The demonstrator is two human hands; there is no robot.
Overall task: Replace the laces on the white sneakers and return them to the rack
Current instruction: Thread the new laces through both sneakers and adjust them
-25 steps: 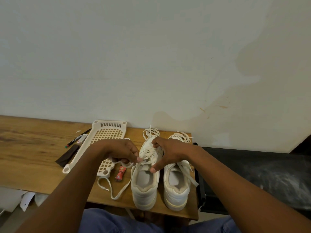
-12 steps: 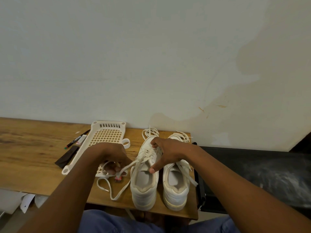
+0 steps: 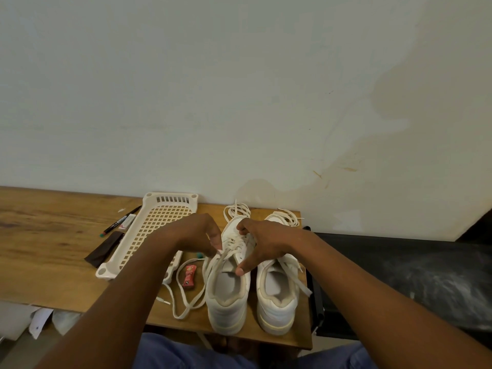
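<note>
On table point(image 3: 40, 235): two sneakers point(image 3: 227, 283).

Left forearm hides rack's point(image 3: 149, 235) near end; red wrapper's point(image 3: 189, 276) print unreadable; surface point(image 3: 40, 262) cut off at left edge.

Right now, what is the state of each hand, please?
Left hand: fingers pinch the lace at the left sneaker.
Right hand: holds that sneaker's upper part, thumb on the tongue.
</note>
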